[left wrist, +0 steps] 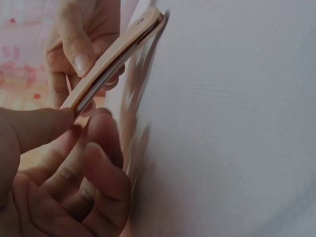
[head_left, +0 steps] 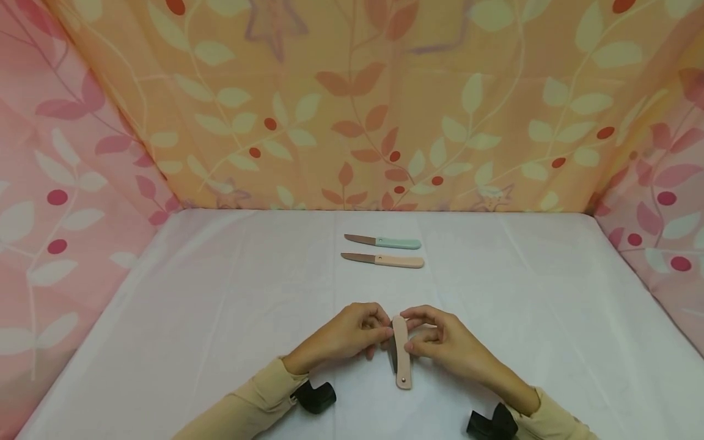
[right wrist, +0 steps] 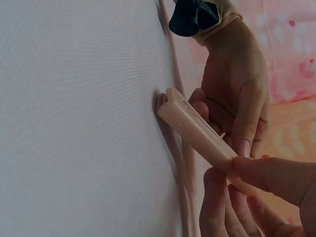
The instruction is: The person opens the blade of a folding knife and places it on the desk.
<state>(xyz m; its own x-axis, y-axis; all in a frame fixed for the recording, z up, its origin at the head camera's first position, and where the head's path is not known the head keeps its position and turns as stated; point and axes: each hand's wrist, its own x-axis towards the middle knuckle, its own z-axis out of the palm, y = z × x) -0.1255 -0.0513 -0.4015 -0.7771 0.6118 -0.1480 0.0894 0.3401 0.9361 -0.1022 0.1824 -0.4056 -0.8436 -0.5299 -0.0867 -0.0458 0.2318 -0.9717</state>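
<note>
A pink folding knife [head_left: 401, 353] stands on its near end on the white table [head_left: 220, 305], blade nearly folded into the handle. My left hand [head_left: 352, 333] pinches its upper end from the left, and my right hand [head_left: 440, 342] pinches the handle from the right. In the left wrist view the folding knife [left wrist: 111, 61] shows a thin blade edge inside the handle slot, with the left thumb against its tip. The right wrist view shows the pink handle [right wrist: 197, 131] held between the right thumb and fingers.
Two unfolded knives lie side by side farther back on the table: a teal-handled one [head_left: 385, 242] and a pink-handled one [head_left: 385, 260], blades pointing left. Leaf-patterned fabric walls [head_left: 352, 104] close in the table at the back and both sides.
</note>
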